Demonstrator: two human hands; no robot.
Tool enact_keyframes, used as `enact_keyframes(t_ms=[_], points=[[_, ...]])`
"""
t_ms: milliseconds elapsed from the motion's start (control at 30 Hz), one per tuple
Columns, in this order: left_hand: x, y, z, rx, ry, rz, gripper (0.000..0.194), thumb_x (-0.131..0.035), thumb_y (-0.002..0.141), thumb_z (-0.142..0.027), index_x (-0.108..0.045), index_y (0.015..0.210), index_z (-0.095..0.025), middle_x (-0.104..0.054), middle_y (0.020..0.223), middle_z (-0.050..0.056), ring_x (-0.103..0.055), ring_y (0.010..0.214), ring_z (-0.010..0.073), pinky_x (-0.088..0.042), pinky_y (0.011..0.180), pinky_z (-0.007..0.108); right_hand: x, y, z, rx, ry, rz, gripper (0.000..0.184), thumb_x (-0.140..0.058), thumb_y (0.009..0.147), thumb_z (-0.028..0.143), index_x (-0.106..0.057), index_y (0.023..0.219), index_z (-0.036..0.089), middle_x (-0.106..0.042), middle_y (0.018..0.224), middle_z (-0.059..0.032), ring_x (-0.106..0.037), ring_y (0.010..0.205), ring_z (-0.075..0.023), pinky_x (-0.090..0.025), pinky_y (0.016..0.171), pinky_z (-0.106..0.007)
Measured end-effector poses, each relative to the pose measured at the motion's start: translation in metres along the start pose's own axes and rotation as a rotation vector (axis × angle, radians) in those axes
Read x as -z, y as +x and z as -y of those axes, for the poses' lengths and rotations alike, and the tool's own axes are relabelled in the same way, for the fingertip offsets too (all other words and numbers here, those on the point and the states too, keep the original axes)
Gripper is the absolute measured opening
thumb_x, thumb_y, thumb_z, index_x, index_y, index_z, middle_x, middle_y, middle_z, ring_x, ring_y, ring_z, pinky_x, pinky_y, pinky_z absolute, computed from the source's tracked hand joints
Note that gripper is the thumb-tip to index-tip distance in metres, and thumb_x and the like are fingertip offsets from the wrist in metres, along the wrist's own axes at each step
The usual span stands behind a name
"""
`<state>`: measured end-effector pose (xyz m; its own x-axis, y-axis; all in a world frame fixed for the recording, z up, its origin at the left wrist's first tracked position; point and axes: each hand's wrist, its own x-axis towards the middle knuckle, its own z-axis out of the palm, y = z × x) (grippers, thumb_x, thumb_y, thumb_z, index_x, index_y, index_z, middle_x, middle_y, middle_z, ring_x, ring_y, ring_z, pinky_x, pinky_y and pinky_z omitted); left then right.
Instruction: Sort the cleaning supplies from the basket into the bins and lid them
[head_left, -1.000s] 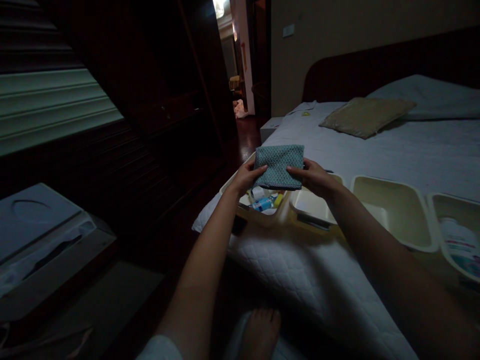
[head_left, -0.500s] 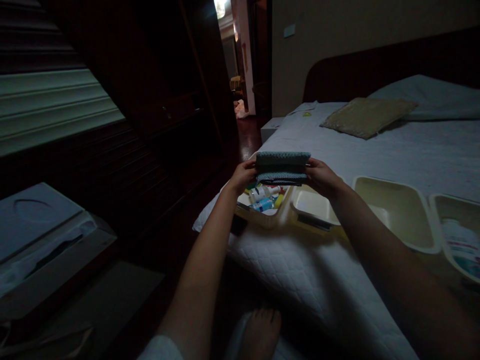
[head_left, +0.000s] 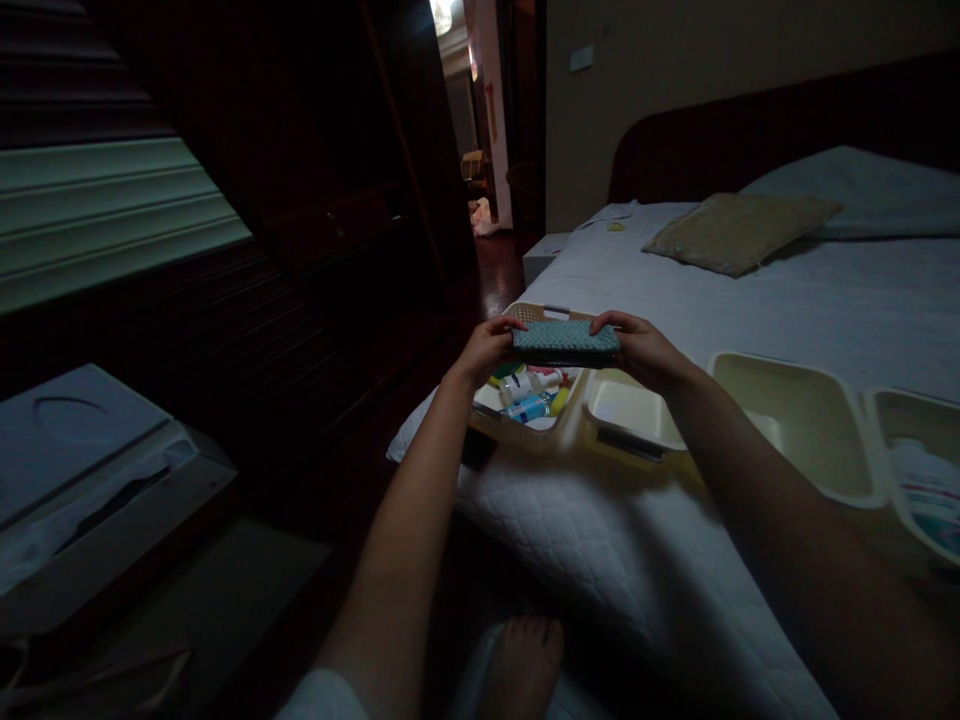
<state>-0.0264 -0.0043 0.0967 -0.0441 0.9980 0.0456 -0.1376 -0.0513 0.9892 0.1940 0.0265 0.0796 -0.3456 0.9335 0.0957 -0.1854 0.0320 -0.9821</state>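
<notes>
Between my hands is a teal wallet [head_left: 564, 338] with a woven-looking surface, folded flat and held level. My left hand [head_left: 489, 350] grips its left end, fingers closed with the tips over the upper edge. On the other side, my right hand [head_left: 637, 345] pinches the right end, thumb resting on top. Just beneath the wallet stands a perforated basket [head_left: 517, 428]. Inside it lie a blue-labelled bottle [head_left: 527, 407] and a clear bottle with a white label [head_left: 517, 385]. The wallet covers part of the basket's contents.
On the bed [head_left: 555, 520], cream bins [head_left: 795, 425] stand in a row to the right; the last holds a white bottle [head_left: 926, 485]. A tan cushion [head_left: 739, 232] lies further back. At lower left is a white box [head_left: 82, 430], and a bare foot [head_left: 523, 665] shows below.
The wallet, spread partly apart half a second ago with two layers showing, is now folded together. My right thumb has come over its top. The basket's far rim now shows.
</notes>
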Motion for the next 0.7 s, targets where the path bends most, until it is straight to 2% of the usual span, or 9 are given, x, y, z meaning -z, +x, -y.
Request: enact_keyframes(t_ms=[100,200,267,367,467,567,633,700], points=[[0.001,0.001,0.0,0.019,0.001,0.014,0.01,-0.056,0.06,-0.01,-0.061,0.066,-0.015,-0.056,0.066,-0.001,-0.052,0.061,0.0085,-0.043,0.056,0.019,-0.001,0.001,0.001,0.013,-0.031,-0.022,0.015,-0.064,0.054,0.021,-0.058,0.068,0.019,-0.055,0.068,0.0004,-0.05,0.062,-0.0126,-0.039,0.055,-0.024],[0.005,0.003,0.003,0.003,0.017,0.035,0.01,-0.061,0.063,-0.021,-0.064,0.069,-0.013,-0.059,0.072,0.001,-0.054,0.068,0.0103,-0.043,0.059,0.02,-0.001,0.0,0.003,-0.001,-0.066,-0.017,0.015,-0.06,0.058,0.028,-0.061,0.069,0.018,-0.054,0.072,-0.0019,-0.049,0.065,-0.0134,-0.038,0.055,-0.023],[0.007,0.005,0.007,-0.027,0.063,0.054,0.02,-0.07,0.06,-0.025,-0.066,0.075,-0.014,-0.061,0.079,0.001,-0.055,0.074,0.0113,-0.044,0.066,0.022,-0.001,-0.001,0.004,-0.015,-0.075,-0.023,0.021,-0.06,0.062,0.037,-0.061,0.071,0.018,-0.055,0.078,-0.0034,-0.05,0.069,-0.0149,-0.04,0.057,-0.025],[0.008,0.007,0.012,-0.073,0.114,0.088,0.041,-0.08,0.051,-0.02,-0.065,0.089,-0.015,-0.062,0.09,0.002,-0.056,0.082,0.0132,-0.045,0.077,0.027,-0.003,-0.001,0.002,0.016,-0.152,-0.065,0.031,-0.066,0.064,0.047,-0.058,0.073,0.018,-0.053,0.078,-0.0025,-0.048,0.068,-0.0136,-0.039,0.057,-0.025],[0.009,0.01,0.016,-0.116,0.105,0.093,0.053,-0.081,0.049,-0.015,-0.063,0.099,-0.016,-0.062,0.098,0.004,-0.057,0.088,0.0155,-0.046,0.083,0.032,-0.003,0.001,-0.004,0.086,-0.235,-0.095,0.045,-0.078,0.056,0.042,-0.059,0.09,0.019,-0.055,0.08,-0.0007,-0.049,0.068,-0.013,-0.04,0.059,-0.026],[0.009,0.011,0.018,-0.132,0.096,0.083,0.055,-0.08,0.049,-0.011,-0.062,0.101,-0.015,-0.062,0.095,0.004,-0.057,0.086,0.0144,-0.046,0.084,0.031,0.001,0.003,-0.009,0.102,-0.253,-0.121,0.071,-0.083,0.051,0.037,-0.057,0.114,0.019,-0.06,0.087,-0.0027,-0.055,0.075,-0.0165,-0.047,0.066,-0.031],[0.01,0.011,0.018,-0.134,0.091,0.082,0.052,-0.079,0.05,-0.011,-0.062,0.099,-0.015,-0.063,0.091,0.003,-0.057,0.081,0.0126,-0.047,0.081,0.03,0.004,0.005,-0.012,0.103,-0.253,-0.122,0.073,-0.085,0.05,0.037,-0.059,0.116,0.017,-0.062,0.09,-0.0049,-0.058,0.079,-0.0183,-0.05,0.071,-0.034],[0.01,0.011,0.019,-0.132,0.089,0.077,0.049,-0.078,0.051,-0.01,-0.062,0.096,-0.014,-0.063,0.087,0.002,-0.057,0.078,0.0115,-0.047,0.078,0.028,0.005,0.006,-0.012,0.114,-0.237,-0.104,0.067,-0.086,0.049,0.036,-0.063,0.109,0.015,-0.064,0.092,-0.0065,-0.06,0.081,-0.019,-0.051,0.075,-0.036]])
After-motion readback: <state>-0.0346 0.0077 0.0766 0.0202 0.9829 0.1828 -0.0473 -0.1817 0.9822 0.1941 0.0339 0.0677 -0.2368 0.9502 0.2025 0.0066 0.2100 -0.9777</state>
